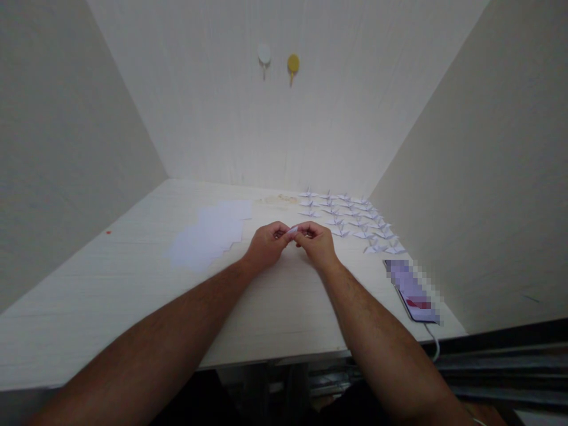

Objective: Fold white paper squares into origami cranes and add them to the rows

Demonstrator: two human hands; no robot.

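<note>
Both hands meet above the middle of the white table (288, 307). Between their fingertips is a small folded white paper (293, 230), mostly covered by the fingers. My left hand (268, 245) pinches its left side with thumb and forefinger. From the right, my right hand (316, 241) pinches the same paper, its other fingers curled under. How far the paper is folded cannot be made out. Beyond my right hand, several white origami cranes (339, 227) stand in rows near the back right corner. Left of my left hand lie overlapping sheets of white paper (213, 231).
A phone (410, 290) with its screen lit lies at the right edge, a white cable (435, 343) running off the front. Grey panels enclose three sides. A white hook (264, 54) and a yellow hook (293, 63) are on the back wall. A small orange speck (109, 232) sits at left.
</note>
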